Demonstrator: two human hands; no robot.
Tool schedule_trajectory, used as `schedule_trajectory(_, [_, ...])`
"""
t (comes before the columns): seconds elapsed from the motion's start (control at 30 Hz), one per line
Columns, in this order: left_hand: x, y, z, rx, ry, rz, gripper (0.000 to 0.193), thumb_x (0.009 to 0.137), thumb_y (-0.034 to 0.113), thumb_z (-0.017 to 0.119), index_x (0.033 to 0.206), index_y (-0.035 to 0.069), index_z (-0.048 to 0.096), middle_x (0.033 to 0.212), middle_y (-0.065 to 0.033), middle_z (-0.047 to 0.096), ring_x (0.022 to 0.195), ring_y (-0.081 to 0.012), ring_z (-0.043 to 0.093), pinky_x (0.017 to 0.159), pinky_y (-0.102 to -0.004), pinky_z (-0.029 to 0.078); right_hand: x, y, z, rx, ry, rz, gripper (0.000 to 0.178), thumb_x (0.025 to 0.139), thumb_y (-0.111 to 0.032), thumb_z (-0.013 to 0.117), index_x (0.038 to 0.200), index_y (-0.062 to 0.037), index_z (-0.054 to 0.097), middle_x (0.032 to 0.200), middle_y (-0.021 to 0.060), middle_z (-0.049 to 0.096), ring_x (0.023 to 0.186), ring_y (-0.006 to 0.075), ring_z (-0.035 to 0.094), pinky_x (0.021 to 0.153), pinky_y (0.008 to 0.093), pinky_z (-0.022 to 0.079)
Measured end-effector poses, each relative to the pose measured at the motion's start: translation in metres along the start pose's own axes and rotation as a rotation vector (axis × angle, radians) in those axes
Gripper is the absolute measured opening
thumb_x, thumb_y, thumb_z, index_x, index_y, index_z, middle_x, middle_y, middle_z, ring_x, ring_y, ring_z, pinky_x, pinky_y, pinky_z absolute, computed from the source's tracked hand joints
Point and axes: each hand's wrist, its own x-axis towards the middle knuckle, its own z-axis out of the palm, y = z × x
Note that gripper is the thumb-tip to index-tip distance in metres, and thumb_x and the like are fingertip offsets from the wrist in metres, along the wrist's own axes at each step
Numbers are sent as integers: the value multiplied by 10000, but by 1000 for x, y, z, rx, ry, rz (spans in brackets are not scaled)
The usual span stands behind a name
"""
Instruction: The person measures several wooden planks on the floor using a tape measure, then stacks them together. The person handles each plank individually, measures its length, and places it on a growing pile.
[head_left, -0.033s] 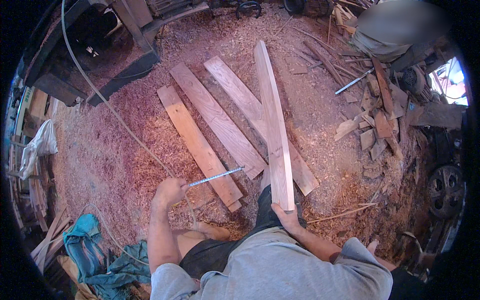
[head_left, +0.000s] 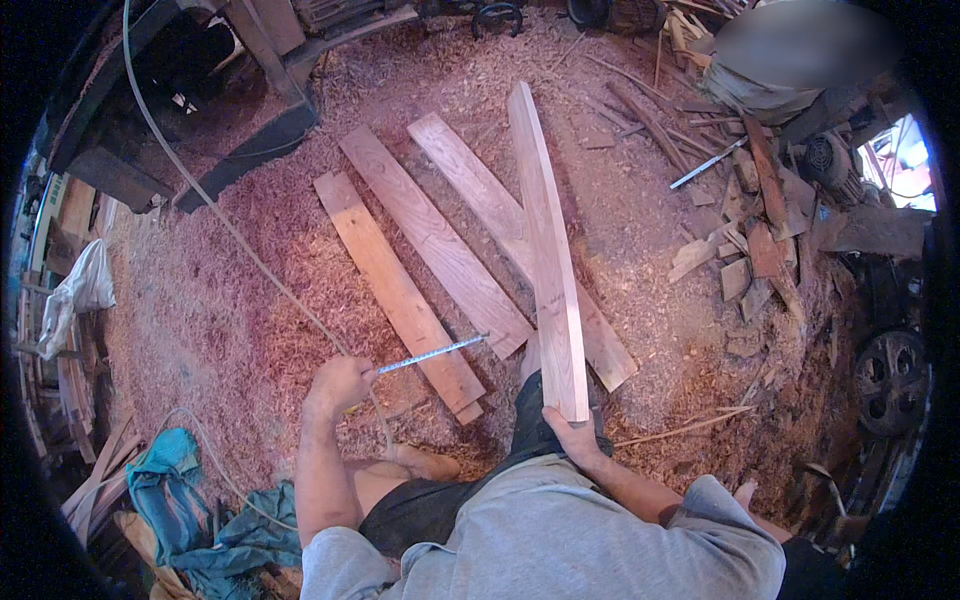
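Note:
My left hand [head_left: 342, 383] is closed round one end of a narrow, pale blue marked measuring tape [head_left: 430, 355]. The tape reaches to the right over the left plank [head_left: 385, 275], and its tip is at the near end of the middle plank [head_left: 435, 240]. My right hand [head_left: 575, 432] grips the near end of a long wooden board [head_left: 548, 250], which slants up and away from me. Part of a third plank [head_left: 470, 185] is hidden beneath this raised board. The fingers of my left hand cover whatever part of the tape is inside the fist.
Wood shavings [head_left: 240, 330] cover the ground. A pale hose [head_left: 235, 230] crosses on the left, near a teal cloth [head_left: 180, 490]. Scrap wood [head_left: 765, 240] is heaped at the right, beside a motor [head_left: 828, 160] and a spoked wheel [head_left: 890, 382]. Dark heavy timber [head_left: 250, 150] stands at the far left.

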Motion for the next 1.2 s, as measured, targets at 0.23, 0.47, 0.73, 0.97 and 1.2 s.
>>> schedule_trajectory(0.23, [2, -16, 12, -8, 78, 60, 219, 844, 286, 580, 853, 104, 702, 865, -190, 683, 853, -390, 658, 777, -505, 518, 8, 4, -1, -88, 35, -47, 301, 837, -204, 761, 1037, -4, 660, 961, 43, 675, 881, 138, 629, 790, 309, 515])
schedule_trajectory(0.47, [1, -1, -5, 23, -23, 20, 220, 861, 275, 560, 903, 111, 700, 909, -175, 687, 911, -370, 661, 824, -498, 522, 12, 29, 3, 74, -17, -41, 330, 853, -94, 731, 1136, 13, 600, 1018, 66, 636, 876, 155, 626, 777, 293, 534])
schedule_trajectory(0.73, [-2, -3, -3, 13, -31, -26, 228, 849, 280, 575, 902, 102, 706, 929, -166, 692, 920, -359, 666, 835, -486, 527, 11, 22, 2, 65, -6, -46, 329, 851, -77, 723, 1145, 9, 603, 1020, 52, 635, 908, 151, 611, 810, 295, 517])
schedule_trajectory(0.97, [10, -6, 10, 29, 5, 15, 205, 844, 267, 586, 863, 93, 692, 872, -172, 684, 876, -372, 663, 789, -490, 532, 17, 27, -5, 55, -35, -1, 385, 872, -73, 695, 1219, 5, 549, 1106, 112, 626, 956, 185, 626, 825, 328, 559])
schedule_trajectory(1.2, [8, -29, 18, 94, 82, -109, 228, 844, 222, 563, 877, 77, 736, 893, -170, 710, 878, -345, 695, 761, -468, 566, 17, 48, -14, 43, -10, -41, 511, 882, -156, 707, 1305, 38, 496, 1239, 123, 558, 1133, 231, 542, 983, 347, 465])
